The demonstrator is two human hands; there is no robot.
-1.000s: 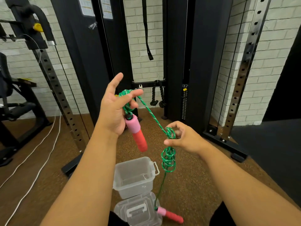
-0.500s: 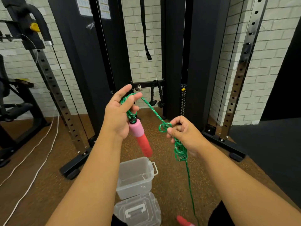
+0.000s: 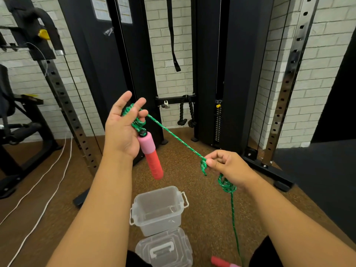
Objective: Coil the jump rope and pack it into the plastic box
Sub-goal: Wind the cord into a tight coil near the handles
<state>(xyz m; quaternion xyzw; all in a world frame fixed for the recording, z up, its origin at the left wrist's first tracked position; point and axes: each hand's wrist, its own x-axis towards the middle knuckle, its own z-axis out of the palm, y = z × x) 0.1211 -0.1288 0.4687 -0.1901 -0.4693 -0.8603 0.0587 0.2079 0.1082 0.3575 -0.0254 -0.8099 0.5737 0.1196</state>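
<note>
The green jump rope (image 3: 173, 134) looks light, limp and tangle-prone; above the open plastic box (image 3: 158, 211) it runs taut between both hands, best held at the kinked bunches. The left hand (image 3: 123, 128), fingers mostly straight, carries loops with a pink handle (image 3: 151, 157) dangling; the right hand (image 3: 229, 168) pinches the rope

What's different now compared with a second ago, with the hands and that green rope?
The right hand, pinching the green braided rope, has drawn away from the left hand, down and to the right, pulling the span between them straight. The tangle now hangs under the right wrist. The left hand keeps its loops, with the pink and red foam handle dangling. The clear plastic box and its lid stayed put.
</note>
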